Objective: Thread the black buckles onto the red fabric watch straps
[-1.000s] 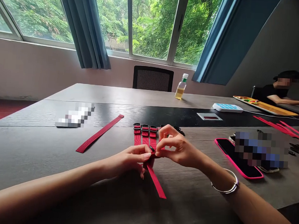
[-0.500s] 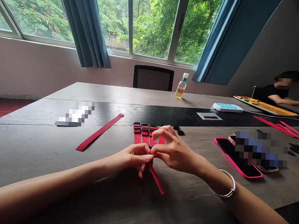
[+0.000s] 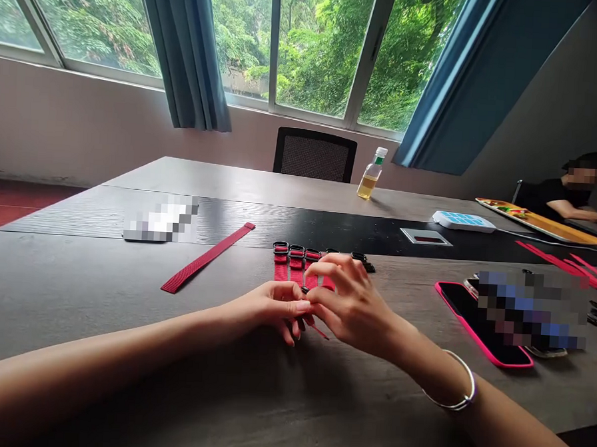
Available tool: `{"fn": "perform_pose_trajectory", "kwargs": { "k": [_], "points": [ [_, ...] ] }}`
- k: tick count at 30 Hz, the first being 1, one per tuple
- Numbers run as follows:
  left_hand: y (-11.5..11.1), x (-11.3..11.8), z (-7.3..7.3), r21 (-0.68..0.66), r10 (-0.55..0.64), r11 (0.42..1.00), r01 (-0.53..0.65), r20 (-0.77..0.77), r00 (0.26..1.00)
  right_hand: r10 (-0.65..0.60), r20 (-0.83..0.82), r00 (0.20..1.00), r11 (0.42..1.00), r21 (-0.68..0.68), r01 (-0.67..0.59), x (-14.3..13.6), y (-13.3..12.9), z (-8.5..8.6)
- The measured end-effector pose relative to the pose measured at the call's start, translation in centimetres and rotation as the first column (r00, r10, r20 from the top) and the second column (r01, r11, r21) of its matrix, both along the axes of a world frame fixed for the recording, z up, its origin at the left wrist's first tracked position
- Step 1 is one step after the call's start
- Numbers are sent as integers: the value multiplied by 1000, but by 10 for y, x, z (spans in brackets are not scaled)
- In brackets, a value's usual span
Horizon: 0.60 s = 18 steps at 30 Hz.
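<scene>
The held strap (image 3: 319,329) has changed most: its tail hung long below the hands before, and now only a short end shows. It sits between left hand (image 3: 279,306) and right hand (image 3: 354,306), both nearly closed in a thumb-and-finger pinch on it, beside one small black buckle (image 3: 305,290). The right hand's other fingers arch over, partly blocking the row of buckled straps (image 3: 295,267) on the bench (image 3: 209,392); three show clearly, with at least one more behind. Two black pieces (image 3: 370,267) lie just beyond. One loose strap (image 3: 209,257) lies left; red strips (image 3: 551,258), uncountable, lie far right. One pink phone (image 3: 488,327), one bottle (image 3: 368,184), one power strip (image 3: 463,222) and one tray (image 3: 553,227) are around.
</scene>
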<state>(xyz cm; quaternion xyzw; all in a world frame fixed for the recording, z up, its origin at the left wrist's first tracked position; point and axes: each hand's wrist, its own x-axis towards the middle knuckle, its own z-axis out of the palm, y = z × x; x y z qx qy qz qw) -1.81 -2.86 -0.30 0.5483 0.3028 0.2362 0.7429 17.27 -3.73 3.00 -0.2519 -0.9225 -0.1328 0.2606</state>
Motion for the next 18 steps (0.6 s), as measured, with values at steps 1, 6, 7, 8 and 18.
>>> {"fn": "perform_pose_trajectory", "kwargs": {
  "k": [1, 6, 7, 8, 18],
  "points": [
    [0, 0, 1, 9, -1, 1000, 1, -9, 1000, -7, -2, 1000, 999, 32, 7, -2, -1, -1],
    [-1, 0, 5, 14, -1, 1000, 0, 14, 1000, -28, -10, 1000, 998, 64, 29, 8, 4, 8],
    [0, -1, 5, 6, -4, 1000, 4, 28, 1000, -36, -17, 999, 998, 60, 37, 13, 6, 11],
    [0, -2, 5, -1, -9, 1000, 9, 40, 999, -42, -30, 999, 998, 55, 43, 17, 7, 15],
    [5, -6, -1, -57, -33, 998, 39, 93, 995, -54, 5, 999, 996, -67, 54, 15, 3, 16]
  ]
}}
